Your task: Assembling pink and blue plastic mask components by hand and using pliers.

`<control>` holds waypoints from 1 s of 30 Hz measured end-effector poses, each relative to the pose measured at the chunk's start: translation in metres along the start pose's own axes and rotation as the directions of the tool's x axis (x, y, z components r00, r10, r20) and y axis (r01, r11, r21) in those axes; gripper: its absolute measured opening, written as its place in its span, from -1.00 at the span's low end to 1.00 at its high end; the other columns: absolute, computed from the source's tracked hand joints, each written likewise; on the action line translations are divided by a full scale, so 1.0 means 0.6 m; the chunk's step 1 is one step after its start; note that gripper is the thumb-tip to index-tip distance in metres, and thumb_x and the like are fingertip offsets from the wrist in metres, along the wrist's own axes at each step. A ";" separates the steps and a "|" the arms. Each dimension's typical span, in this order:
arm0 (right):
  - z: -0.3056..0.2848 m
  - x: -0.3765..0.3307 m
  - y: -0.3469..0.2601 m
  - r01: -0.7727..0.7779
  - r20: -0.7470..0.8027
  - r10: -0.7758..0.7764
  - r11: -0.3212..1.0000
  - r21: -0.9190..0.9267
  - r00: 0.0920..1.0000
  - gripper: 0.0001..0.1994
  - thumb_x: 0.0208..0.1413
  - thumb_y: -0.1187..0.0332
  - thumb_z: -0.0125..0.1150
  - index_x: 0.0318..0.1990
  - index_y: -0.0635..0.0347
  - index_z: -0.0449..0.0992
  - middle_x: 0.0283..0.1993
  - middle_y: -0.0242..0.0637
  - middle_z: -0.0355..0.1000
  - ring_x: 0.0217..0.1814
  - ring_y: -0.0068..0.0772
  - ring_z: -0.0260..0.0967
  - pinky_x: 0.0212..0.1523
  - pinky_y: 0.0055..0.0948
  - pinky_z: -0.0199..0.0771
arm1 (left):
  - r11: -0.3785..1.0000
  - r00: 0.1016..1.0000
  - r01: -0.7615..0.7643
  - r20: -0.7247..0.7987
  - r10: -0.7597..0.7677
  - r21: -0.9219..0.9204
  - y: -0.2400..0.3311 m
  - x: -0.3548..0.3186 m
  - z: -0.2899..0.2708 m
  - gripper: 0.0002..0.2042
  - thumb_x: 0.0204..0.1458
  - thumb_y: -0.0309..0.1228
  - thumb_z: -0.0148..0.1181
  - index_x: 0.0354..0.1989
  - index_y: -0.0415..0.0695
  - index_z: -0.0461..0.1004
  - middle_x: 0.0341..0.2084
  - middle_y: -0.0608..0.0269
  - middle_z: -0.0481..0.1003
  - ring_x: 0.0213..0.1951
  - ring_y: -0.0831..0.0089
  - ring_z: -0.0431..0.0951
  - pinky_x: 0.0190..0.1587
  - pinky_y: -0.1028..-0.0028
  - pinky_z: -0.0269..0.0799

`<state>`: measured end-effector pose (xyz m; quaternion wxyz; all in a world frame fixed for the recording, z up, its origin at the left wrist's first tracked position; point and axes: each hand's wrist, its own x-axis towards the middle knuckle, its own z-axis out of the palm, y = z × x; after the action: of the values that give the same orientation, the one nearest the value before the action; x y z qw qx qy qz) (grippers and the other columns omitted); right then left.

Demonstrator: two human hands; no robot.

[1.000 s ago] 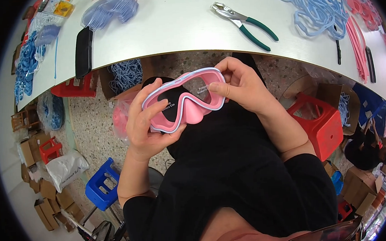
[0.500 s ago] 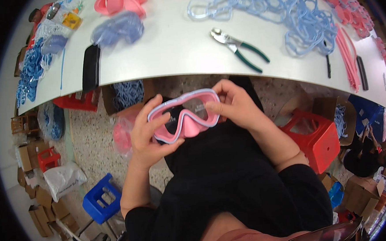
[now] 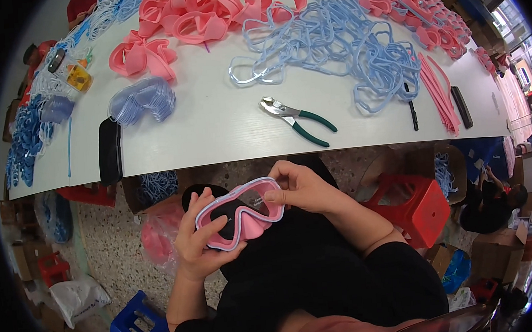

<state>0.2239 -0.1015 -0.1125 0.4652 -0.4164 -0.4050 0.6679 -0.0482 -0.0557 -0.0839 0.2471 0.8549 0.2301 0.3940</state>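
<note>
Over my lap I hold a diving mask (image 3: 254, 227) with a pink soft skirt, a light blue rim and see-through lenses, tilted with its right end higher. My left hand (image 3: 196, 242) grips the mask's left end, fingers along the upper rim and inside it, thumb side at the lower rim. My right hand (image 3: 302, 189) pinches the right end between thumb and bent fingers. On the white table (image 3: 215, 132) beyond, nearest to my hands, lie slip-joint pliers (image 3: 300, 121) with green handles.
Light blue frame loops (image 3: 343, 39) lie tangled behind the pliers. Pink mask skirts (image 3: 199, 18) are heaped at the back, with stacked clear lenses (image 3: 143, 100) and a black case (image 3: 110, 151) at left. Pink strips (image 3: 439, 94) lie at right. A red stool (image 3: 412, 209) stands beside me.
The view has tilted up, so more of the table's back shows and the mask and hands sit lower in the picture. Both hands keep their hold on the mask.
</note>
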 end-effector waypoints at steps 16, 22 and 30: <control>-0.163 0.189 -0.195 0.094 -0.005 -0.650 0.118 -0.989 0.760 -0.86 0.14 0.31 0.31 -0.21 0.13 0.64 -0.25 -0.27 0.56 -0.30 -0.19 0.51 -0.25 -0.30 0.51 | 0.979 0.950 0.060 -0.290 -0.117 -0.197 -0.024 -0.030 -0.012 -0.45 -0.28 -0.35 0.58 -0.03 -0.12 0.52 0.11 -0.27 0.45 0.19 -0.21 0.48 0.28 -0.04 0.34; -0.198 0.241 -0.183 0.033 0.165 -0.551 -0.242 -0.970 0.818 -0.84 0.07 0.39 0.32 -0.18 0.12 0.64 -0.16 -0.32 0.56 -0.13 -0.12 0.51 -0.13 -0.21 0.54 | 0.988 0.948 0.071 -0.299 -0.109 -0.134 -0.013 -0.035 -0.014 -0.44 -0.29 -0.38 0.58 -0.02 -0.13 0.52 0.10 -0.26 0.45 0.19 -0.21 0.48 0.27 -0.03 0.36; -0.119 0.168 -0.234 0.327 0.318 -0.764 -0.148 -0.933 0.561 -0.85 0.17 0.49 0.23 -0.11 0.26 0.52 -0.23 -0.13 0.50 -0.20 -0.07 0.48 -0.16 -0.25 0.48 | 0.996 0.947 0.080 -0.309 -0.091 -0.050 -0.010 -0.026 -0.016 -0.45 -0.31 -0.42 0.60 -0.05 -0.18 0.53 0.11 -0.27 0.45 0.18 -0.15 0.50 0.24 0.04 0.41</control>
<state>0.3084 0.0398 -0.0235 0.3949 -0.4923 -0.7683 -0.1070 -0.0660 -0.0580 -0.0909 0.2402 0.7666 0.2957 0.5168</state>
